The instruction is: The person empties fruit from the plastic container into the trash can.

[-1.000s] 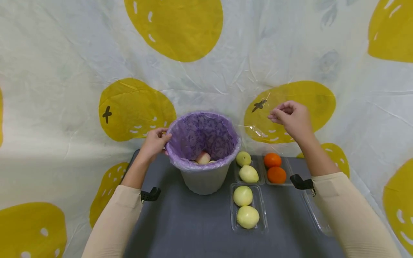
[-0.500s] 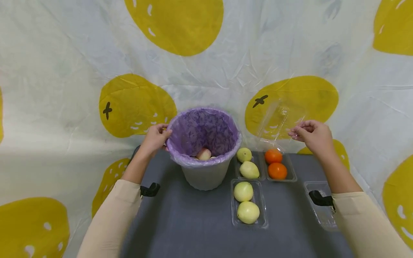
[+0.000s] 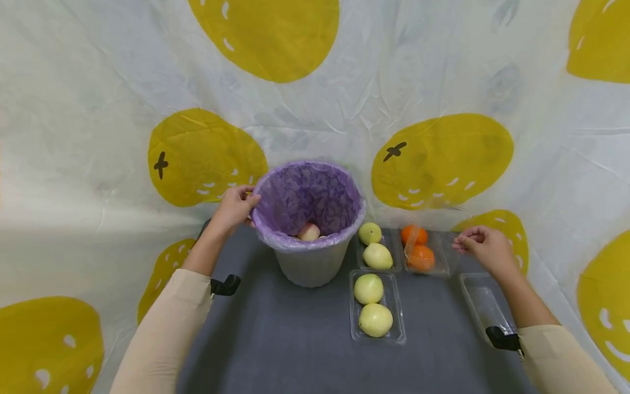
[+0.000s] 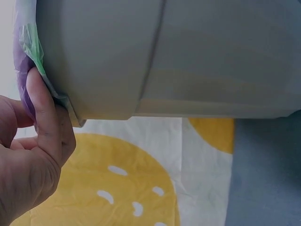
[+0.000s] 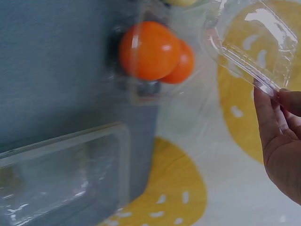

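Note:
My left hand (image 3: 233, 208) grips the rim of a pale bin (image 3: 312, 268) lined with a purple bag (image 3: 280, 208); in the left wrist view its fingers curl over the bag's folded edge. Pinched at its edge by my right hand (image 3: 484, 249) is a clear plastic lid (image 5: 244, 61). In the head view that lid overlaps a clear tray holding two orange fruits (image 3: 420, 258), with the hand just right of the tray. Inside the bin lie a pinkish fruit (image 3: 308, 232) and other pale ones, partly hidden by the rim.
Two more clear trays, each with two pale yellow-green fruits, stand right of the bin: a rear tray (image 3: 359, 265) and a front tray (image 3: 396, 306). An uncovered tray (image 3: 484, 301) lies near my right forearm. Behind the dark table (image 3: 295, 339) hangs a patterned cloth (image 3: 315, 131).
My right hand has moved right and down with the clear plastic lid, from beside the bin to over the orange fruits. My left hand keeps its hold on the bin rim.

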The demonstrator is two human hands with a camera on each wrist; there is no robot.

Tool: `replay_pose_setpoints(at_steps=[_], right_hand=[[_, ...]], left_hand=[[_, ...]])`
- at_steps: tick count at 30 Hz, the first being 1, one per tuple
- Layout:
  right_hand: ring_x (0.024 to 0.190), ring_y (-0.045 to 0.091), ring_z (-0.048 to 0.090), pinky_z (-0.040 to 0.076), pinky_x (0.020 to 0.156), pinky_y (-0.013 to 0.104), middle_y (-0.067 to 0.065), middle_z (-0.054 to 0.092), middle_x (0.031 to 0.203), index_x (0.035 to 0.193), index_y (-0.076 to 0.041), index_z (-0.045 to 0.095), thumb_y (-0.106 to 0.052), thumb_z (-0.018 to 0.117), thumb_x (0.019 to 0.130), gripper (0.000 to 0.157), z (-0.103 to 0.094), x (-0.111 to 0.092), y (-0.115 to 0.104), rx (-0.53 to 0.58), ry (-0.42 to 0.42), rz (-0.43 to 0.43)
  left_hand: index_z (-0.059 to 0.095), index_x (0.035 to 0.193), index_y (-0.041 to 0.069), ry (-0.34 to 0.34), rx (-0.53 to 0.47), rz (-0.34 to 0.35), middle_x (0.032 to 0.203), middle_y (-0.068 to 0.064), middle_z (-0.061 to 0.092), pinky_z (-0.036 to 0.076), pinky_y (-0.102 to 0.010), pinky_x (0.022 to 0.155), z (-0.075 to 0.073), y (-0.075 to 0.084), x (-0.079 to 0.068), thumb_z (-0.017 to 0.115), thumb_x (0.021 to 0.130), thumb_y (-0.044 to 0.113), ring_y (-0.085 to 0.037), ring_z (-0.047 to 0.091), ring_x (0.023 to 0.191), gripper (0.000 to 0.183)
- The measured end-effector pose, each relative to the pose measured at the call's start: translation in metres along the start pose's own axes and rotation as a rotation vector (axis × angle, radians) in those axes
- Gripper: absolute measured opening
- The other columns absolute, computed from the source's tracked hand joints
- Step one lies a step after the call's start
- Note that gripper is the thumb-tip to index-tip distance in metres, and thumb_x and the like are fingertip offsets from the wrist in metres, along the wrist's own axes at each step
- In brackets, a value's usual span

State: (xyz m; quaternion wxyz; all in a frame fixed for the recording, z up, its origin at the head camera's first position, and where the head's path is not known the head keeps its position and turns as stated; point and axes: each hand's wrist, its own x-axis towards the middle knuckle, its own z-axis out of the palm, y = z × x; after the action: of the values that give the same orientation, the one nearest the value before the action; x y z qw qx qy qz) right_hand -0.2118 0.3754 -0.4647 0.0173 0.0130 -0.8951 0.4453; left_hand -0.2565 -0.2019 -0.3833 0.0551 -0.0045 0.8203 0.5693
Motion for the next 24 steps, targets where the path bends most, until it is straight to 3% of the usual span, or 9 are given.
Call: replay_pose_setpoints(at_steps=[5, 9, 11, 19, 24], right_hand=[[0.072, 0.004, 0.074, 0.064, 0.067, 0.026, 0.020, 0.075, 0.093, 0.111, 0.016, 0.059, -0.009, 0.058, 0.106, 0.026, 0.005, -0.005, 0.019, -0.020, -0.114, 0.072], [0.076, 0.015, 0.076, 0.066, 0.074, 0.036, 0.017, 0.076, 0.092, 0.108, 0.014, 0.059, -0.010, 0.059, 0.106, 0.024, 0.009, -0.013, 0.033, -0.082, -0.199, 0.123], [0.078, 0.020, 0.076, 0.066, 0.074, 0.038, 0.016, 0.075, 0.091, 0.107, 0.012, 0.060, -0.010, 0.060, 0.105, 0.023, 0.012, -0.018, 0.040, -0.090, -0.229, 0.144], [0.080, 0.021, 0.073, 0.065, 0.071, 0.034, 0.014, 0.073, 0.091, 0.103, 0.011, 0.059, -0.005, 0.059, 0.104, 0.016, 0.022, -0.035, 0.052, -0.039, -0.341, 0.248], [0.080, 0.023, 0.072, 0.065, 0.069, 0.034, 0.015, 0.071, 0.089, 0.099, 0.013, 0.059, 0.000, 0.057, 0.103, 0.013, 0.025, -0.039, 0.055, -0.008, -0.394, 0.269]], left_hand=[[0.047, 0.151, -0.002, 0.006, 0.003, -0.013, 0.098, -0.014, 0.050, 0.060, -0.028, 0.052, -0.002, 0.000, 0.003, 0.055, 0.108, 0.020, -0.013, 0.061, 0.060, 0.048], [0.048, 0.150, -0.002, 0.002, 0.010, -0.012, 0.098, -0.014, 0.050, 0.061, -0.029, 0.052, 0.000, 0.001, 0.003, 0.056, 0.108, 0.020, -0.013, 0.062, 0.060, 0.048], [0.049, 0.149, -0.002, 0.002, 0.009, -0.008, 0.097, -0.014, 0.050, 0.061, -0.029, 0.052, 0.001, 0.002, 0.002, 0.056, 0.108, 0.020, -0.013, 0.062, 0.060, 0.048], [0.051, 0.147, -0.003, 0.015, -0.004, -0.008, 0.096, -0.014, 0.051, 0.060, -0.028, 0.050, 0.003, 0.004, 0.002, 0.057, 0.107, 0.017, -0.014, 0.062, 0.058, 0.045], [0.049, 0.148, -0.003, 0.018, -0.011, -0.022, 0.097, -0.014, 0.051, 0.060, -0.028, 0.050, 0.002, 0.003, 0.002, 0.057, 0.107, 0.017, -0.014, 0.061, 0.058, 0.047]])
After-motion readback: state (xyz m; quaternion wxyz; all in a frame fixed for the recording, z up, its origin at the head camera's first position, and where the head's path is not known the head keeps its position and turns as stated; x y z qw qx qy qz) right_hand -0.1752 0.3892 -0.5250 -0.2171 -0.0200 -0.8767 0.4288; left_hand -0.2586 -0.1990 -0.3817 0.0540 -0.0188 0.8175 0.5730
